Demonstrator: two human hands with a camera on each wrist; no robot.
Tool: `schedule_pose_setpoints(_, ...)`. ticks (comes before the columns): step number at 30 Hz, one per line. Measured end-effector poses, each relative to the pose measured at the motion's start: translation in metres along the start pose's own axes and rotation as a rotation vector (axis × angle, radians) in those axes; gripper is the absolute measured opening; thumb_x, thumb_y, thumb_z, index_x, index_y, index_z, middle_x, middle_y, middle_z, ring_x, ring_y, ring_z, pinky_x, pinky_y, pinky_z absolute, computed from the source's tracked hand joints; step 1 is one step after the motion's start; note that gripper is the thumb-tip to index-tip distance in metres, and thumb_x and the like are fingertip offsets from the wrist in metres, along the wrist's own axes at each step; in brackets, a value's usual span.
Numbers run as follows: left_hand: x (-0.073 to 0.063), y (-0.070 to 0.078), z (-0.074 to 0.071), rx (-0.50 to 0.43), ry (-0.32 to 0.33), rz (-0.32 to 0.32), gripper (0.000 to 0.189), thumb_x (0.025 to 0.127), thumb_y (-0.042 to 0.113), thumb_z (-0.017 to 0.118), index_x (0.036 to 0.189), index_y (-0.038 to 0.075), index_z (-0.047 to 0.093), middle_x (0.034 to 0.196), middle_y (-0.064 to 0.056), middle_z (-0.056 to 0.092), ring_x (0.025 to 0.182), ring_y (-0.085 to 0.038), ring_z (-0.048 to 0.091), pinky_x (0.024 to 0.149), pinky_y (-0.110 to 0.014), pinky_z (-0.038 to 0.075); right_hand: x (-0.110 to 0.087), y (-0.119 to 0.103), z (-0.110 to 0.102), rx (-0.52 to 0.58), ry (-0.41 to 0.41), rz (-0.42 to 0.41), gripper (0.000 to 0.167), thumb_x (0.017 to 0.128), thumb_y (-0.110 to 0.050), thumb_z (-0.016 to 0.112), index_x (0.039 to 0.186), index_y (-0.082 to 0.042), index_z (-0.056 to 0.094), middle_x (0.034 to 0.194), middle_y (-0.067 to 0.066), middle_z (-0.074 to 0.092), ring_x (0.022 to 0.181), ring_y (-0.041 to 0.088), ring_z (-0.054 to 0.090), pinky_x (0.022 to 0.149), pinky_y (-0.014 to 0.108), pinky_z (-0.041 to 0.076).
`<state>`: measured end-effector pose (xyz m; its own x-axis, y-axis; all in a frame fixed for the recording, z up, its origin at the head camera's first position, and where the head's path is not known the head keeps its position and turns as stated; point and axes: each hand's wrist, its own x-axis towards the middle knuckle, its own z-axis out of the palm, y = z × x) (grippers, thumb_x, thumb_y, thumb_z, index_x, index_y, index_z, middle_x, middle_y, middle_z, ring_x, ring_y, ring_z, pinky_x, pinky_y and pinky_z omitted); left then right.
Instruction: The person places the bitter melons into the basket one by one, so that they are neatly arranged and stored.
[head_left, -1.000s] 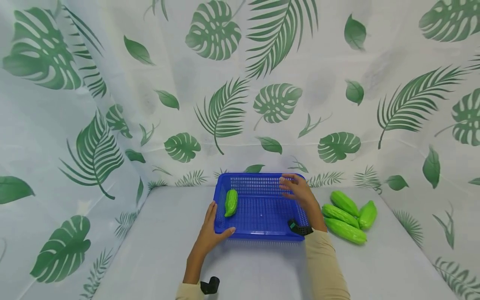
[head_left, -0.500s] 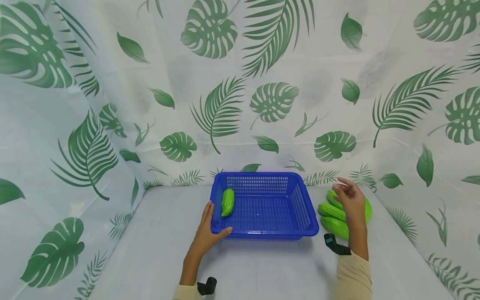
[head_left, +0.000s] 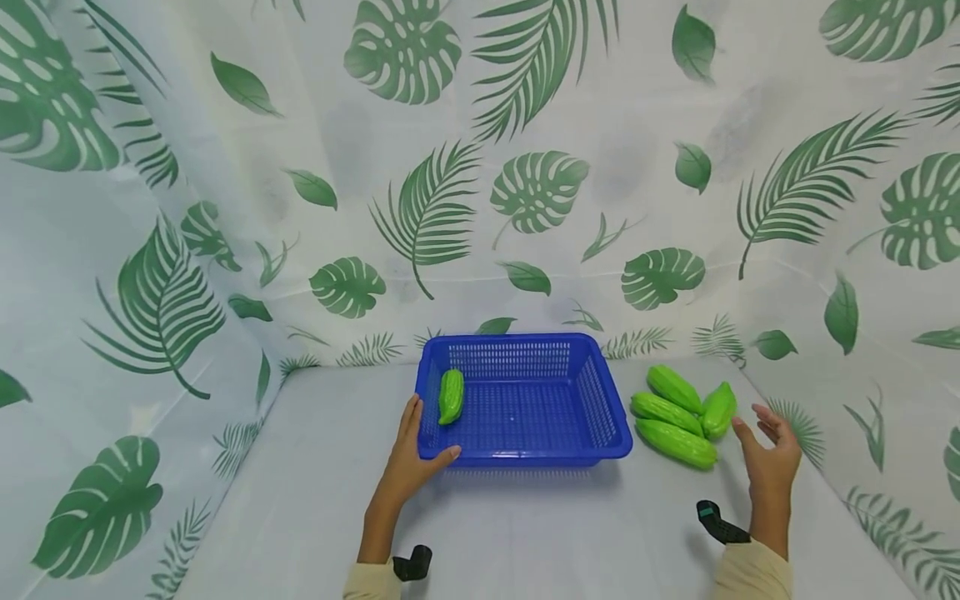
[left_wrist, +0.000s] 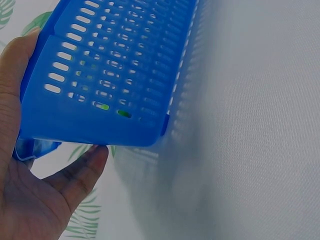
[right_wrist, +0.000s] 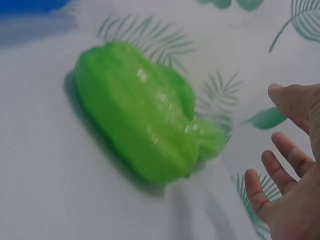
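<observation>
My left hand rests at the near left corner of a blue plastic basket, fingers straight along its left side and thumb at the front rim. In the left wrist view, the thumb lies by the rim and the other fingers reach past the perforated wall. Inside the basket, at its left, lies one bright green bitter melon. My right hand hovers right of a group of bitter melons, fingers apart and holding nothing. The right wrist view shows these melons beside the spread fingers.
A white cloth covers the table under everything. Leaf-patterned sheeting rises as a wall behind the basket and along the left and right sides. The melons lie close together, just right of the basket.
My right hand has moved from over the basket's right side, across the melons, to their right. My left hand stays at the basket corner. The head view has shifted slightly.
</observation>
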<state>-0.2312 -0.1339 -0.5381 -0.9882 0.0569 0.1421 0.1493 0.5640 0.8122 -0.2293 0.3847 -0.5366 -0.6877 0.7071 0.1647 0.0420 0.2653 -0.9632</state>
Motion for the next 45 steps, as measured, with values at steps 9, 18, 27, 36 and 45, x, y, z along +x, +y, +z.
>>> schedule_pose_setpoints(9,-0.002,0.001,0.001,-0.004,-0.01,-0.017,0.11,0.079,0.056,0.073,0.159,0.017,0.009,0.166,0.0,0.001,0.152,-0.037,0.01,0.113,-0.065,0.023,-0.007,0.019,-0.013,-0.186,-0.263,0.077,0.057,0.094,-0.031,0.064,0.147,-0.021,0.045,0.154,0.007,0.033,0.143,0.025,0.034,0.105,0.033,0.04)
schedule_pose_setpoints(18,0.001,0.0,0.001,0.003,-0.006,0.0,0.11,0.079,0.055,0.073,0.159,0.016,0.009,0.166,0.0,0.001,0.152,-0.036,0.01,0.113,-0.064,0.022,-0.017,0.035,-0.014,-0.176,-0.471,-0.197,0.055,0.089,-0.022,0.073,0.136,-0.005,0.051,0.118,-0.024,0.052,0.101,-0.019,0.043,0.075,0.0,0.038)
schedule_pose_setpoints(27,0.0,0.001,0.0,-0.016,0.0,0.021,0.109,0.079,0.053,0.075,0.158,0.014,0.011,0.166,-0.004,0.003,0.151,-0.038,0.011,0.113,-0.066,0.023,-0.02,0.041,0.0,-0.262,-0.542,-0.251,0.063,0.088,-0.021,0.074,0.138,0.005,0.046,0.138,0.027,0.043,0.093,-0.023,0.034,0.072,0.0,0.037)
schedule_pose_setpoints(36,-0.001,0.001,-0.001,-0.014,-0.002,0.022,0.108,0.08,0.052,0.074,0.158,0.013,0.01,0.166,-0.004,0.003,0.152,-0.036,0.01,0.115,-0.065,0.022,-0.021,0.05,0.006,-0.349,-0.52,-0.262,0.063,0.088,-0.029,0.074,0.138,0.0,0.047,0.136,0.024,0.048,0.093,-0.02,0.028,0.071,0.007,0.035)
schedule_pose_setpoints(45,-0.001,0.002,0.0,-0.012,-0.002,0.025,0.107,0.081,0.052,0.073,0.158,0.013,0.01,0.166,-0.007,0.004,0.151,-0.039,0.012,0.112,-0.067,0.024,-0.026,0.052,0.007,-0.354,-0.452,-0.24,0.063,0.087,-0.029,0.074,0.138,-0.002,0.049,0.133,0.022,0.051,0.088,-0.019,0.03,0.069,0.007,0.033)
